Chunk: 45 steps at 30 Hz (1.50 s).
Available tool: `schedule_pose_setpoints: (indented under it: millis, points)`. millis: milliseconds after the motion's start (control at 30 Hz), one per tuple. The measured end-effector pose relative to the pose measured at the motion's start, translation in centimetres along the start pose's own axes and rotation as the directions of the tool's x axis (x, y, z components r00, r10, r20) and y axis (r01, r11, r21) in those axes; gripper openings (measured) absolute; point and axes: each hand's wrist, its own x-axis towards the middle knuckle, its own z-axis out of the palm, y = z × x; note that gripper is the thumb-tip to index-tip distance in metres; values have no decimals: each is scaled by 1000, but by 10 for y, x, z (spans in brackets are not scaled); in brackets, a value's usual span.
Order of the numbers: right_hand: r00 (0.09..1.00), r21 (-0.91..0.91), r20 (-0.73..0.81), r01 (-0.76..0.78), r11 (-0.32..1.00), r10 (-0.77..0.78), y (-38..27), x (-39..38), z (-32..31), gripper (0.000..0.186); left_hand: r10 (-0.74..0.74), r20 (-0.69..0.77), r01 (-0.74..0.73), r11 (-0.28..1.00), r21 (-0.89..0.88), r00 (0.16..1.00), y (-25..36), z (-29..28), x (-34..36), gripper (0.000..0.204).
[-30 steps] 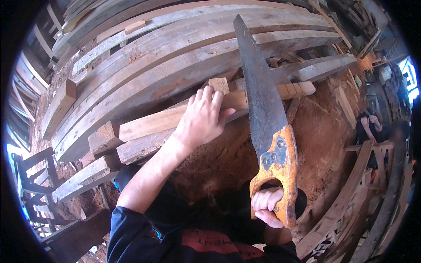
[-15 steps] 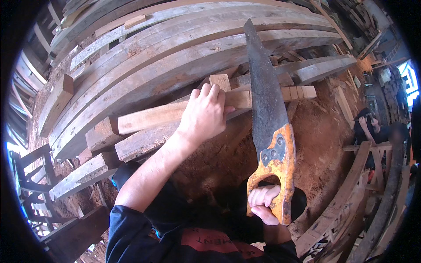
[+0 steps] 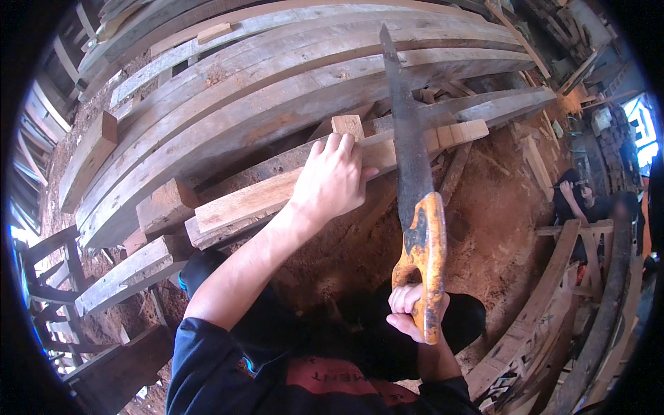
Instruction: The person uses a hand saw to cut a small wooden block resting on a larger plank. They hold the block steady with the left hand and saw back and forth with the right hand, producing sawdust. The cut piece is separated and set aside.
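My left hand (image 3: 328,178) grips a pale squared timber (image 3: 245,196) lying across rougher beams, its fingers curled over the top next to a short upright block (image 3: 346,125). My right hand (image 3: 412,308) holds the worn yellow handle of a handsaw (image 3: 428,263). The long dark blade (image 3: 411,152) points away from me and crosses the timber to the right of my left hand, where several marks or cuts run across the timber's right end (image 3: 460,133). Whether the teeth touch the wood is hard to make out.
Long weathered beams (image 3: 277,86) lie stacked beyond the timber. A stubby block (image 3: 161,207) sits at left, above a shorter beam (image 3: 124,277). Reddish, sawdust-strewn ground (image 3: 494,235) shows at right. Co-workers (image 3: 581,200) are at the far right behind piled lumber (image 3: 526,325).
The saw has turned more edge-on, its handle rising slightly and shifting left. My left hand and the timber moved a little, the timber's right end leftward. A co-worker's raised hand has moved.
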Motion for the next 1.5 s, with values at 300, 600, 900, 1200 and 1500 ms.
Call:
schedule_pose_setpoints:
  millis: [300,600,900,1200,1500]
  points:
    - [910,139,-404,-38,990,92,2,-14,17,23,59,38,-59,998,7,998,-6,-3,1,41]
    - [884,44,-466,-25,999,43,4,-13,25,25,71,113,-85,989,124,991,-6,-4,2,55]
    - [884,-112,-467,-105,988,41,13,18,4,11,53,128,-71,988,134,990,-22,8,25,50]
    - [861,-38,-491,-175,984,134,-5,20,12,14,79,171,-87,995,38,982,-23,4,33,53]
    - [876,-40,-474,-122,992,88,1,12,24,25,54,221,-71,995,70,974,-15,-1,28,53]
